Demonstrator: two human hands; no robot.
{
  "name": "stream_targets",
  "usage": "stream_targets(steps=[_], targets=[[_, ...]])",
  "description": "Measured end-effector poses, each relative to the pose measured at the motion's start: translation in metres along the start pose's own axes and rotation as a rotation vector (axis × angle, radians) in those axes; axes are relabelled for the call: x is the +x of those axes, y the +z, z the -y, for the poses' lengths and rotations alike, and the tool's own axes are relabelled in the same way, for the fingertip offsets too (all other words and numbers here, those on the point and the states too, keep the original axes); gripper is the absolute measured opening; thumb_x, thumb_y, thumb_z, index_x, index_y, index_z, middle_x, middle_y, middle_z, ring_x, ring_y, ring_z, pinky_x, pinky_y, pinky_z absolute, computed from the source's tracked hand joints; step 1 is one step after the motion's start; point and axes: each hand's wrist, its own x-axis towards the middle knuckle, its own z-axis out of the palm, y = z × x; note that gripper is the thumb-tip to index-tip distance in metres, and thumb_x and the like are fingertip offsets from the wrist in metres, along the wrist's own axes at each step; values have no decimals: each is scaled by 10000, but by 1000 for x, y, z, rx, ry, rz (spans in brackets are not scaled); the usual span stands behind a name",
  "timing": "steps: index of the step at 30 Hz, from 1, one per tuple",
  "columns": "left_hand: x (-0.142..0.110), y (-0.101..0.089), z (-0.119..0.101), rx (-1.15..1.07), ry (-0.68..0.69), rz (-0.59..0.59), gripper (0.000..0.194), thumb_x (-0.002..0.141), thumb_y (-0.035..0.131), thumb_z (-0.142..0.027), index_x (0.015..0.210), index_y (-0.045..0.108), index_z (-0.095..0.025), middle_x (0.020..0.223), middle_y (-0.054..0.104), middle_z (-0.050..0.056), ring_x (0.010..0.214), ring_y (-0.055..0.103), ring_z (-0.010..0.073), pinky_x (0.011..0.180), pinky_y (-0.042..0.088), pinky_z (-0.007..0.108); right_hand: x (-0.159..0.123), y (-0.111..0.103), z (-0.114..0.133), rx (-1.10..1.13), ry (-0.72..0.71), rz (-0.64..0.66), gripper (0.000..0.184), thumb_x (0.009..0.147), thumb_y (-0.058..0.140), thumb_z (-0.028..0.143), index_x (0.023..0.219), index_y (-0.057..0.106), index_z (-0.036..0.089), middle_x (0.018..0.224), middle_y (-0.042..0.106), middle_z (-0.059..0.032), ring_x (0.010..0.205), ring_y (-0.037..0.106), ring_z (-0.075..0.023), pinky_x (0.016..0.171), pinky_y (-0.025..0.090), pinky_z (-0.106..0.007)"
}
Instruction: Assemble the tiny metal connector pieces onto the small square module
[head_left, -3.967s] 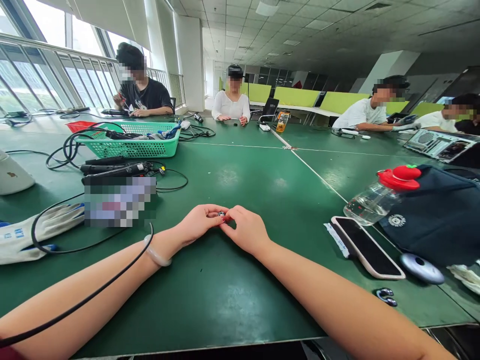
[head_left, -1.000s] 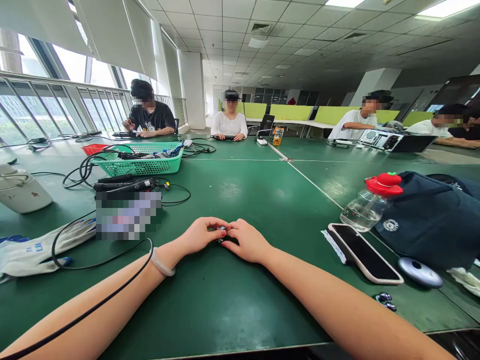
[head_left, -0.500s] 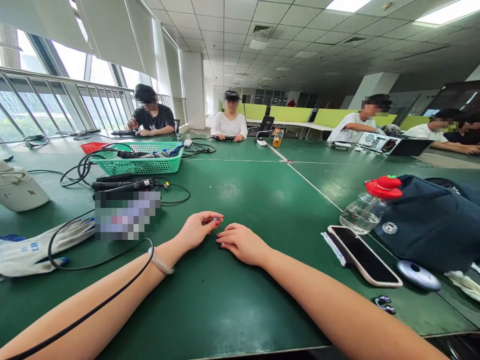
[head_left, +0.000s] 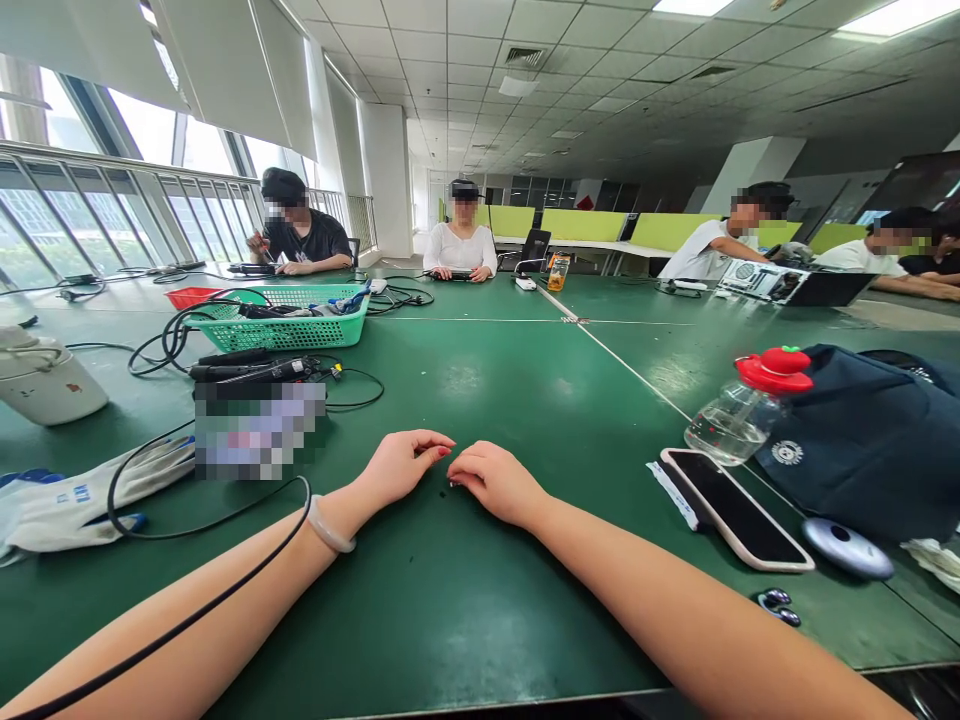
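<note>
My left hand (head_left: 401,464) rests on the green table (head_left: 480,380), thumb and forefinger pressed together in a pinch; whatever is between them is too small to make out. A pale bangle (head_left: 330,526) circles that wrist. My right hand (head_left: 501,483) lies a few centimetres to its right, fingers curled down with the tips on the table. A tiny dark speck (head_left: 452,486) shows at those fingertips; I cannot tell what it is. The two hands are close but apart.
A black cable (head_left: 187,520) crosses my left forearm. Left: white gloves (head_left: 67,505), a white appliance (head_left: 45,385), a green basket (head_left: 281,328) with cables. Right: a phone (head_left: 739,512), a red-capped bottle (head_left: 739,415), a dark bag (head_left: 870,450). Several people sit across the table.
Four seconds and one second ago both hands pinched a small object together. They have since drawn apart, and the camera has tilted up.
</note>
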Motion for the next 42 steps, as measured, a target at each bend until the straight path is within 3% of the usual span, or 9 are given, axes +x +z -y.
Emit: stream_targets(steps=[4,8,11,15,24,28,31,36,42], targets=[[0,3,-4,4,-13,-6,318,838,505,-384,1005,716,-214,780,716,12,675,610,169,652,472,283,1,-1,0,84,105,-80,130,871,589,185,906,708,224,879,697,-27,843,614,-148,808,482,-283],[2,8,-5,-148,35,64,345,816,536,-331,1097,676,-189,961,728,44,825,654,187,771,511,297,3,-2,-4,161,219,-166,128,817,633,170,906,702,228,848,694,-14,787,628,-145,760,498,-277],[3,11,-3,-217,62,107,375,795,567,-308,1137,659,-186,1029,720,55,891,662,197,831,521,318,3,-3,-5,174,222,-190,132,818,614,163,880,711,229,884,708,-29,837,643,-161,803,504,-303],[4,11,-1,-260,6,88,421,777,590,-297,1175,636,-168,945,725,54,830,678,191,812,533,320,3,-5,-4,229,243,-177,205,855,535,176,926,718,235,906,719,-40,844,658,-167,821,510,-319],[3,3,-7,-26,61,43,365,796,600,-326,1143,666,-233,791,680,-4,697,610,149,716,490,270,7,-17,-2,621,517,-161,211,803,548,275,906,712,192,675,653,0,533,575,-107,536,478,-235],[3,3,-6,11,87,38,373,807,591,-336,1157,657,-230,828,689,3,730,613,154,736,485,271,6,-19,1,564,560,-76,233,799,515,195,887,731,187,614,610,10,542,548,-99,580,468,-239],[3,3,-6,47,98,22,368,812,592,-337,1160,657,-236,840,692,0,780,620,161,775,478,275,5,-14,3,516,523,-94,237,796,498,160,898,710,189,649,618,13,575,550,-96,626,471,-247],[2,2,-9,106,108,7,355,819,592,-339,1159,660,-262,863,697,-4,800,625,168,774,476,288,6,-7,2,622,528,-167,84,751,597,216,823,625,184,685,630,21,589,567,-100,628,485,-249],[0,2,-11,174,180,17,347,830,601,-308,1172,656,-292,955,719,1,887,628,180,850,465,315,8,-7,2,713,605,-138,110,728,635,271,741,632,162,582,606,16,529,559,-108,573,476,-251]])
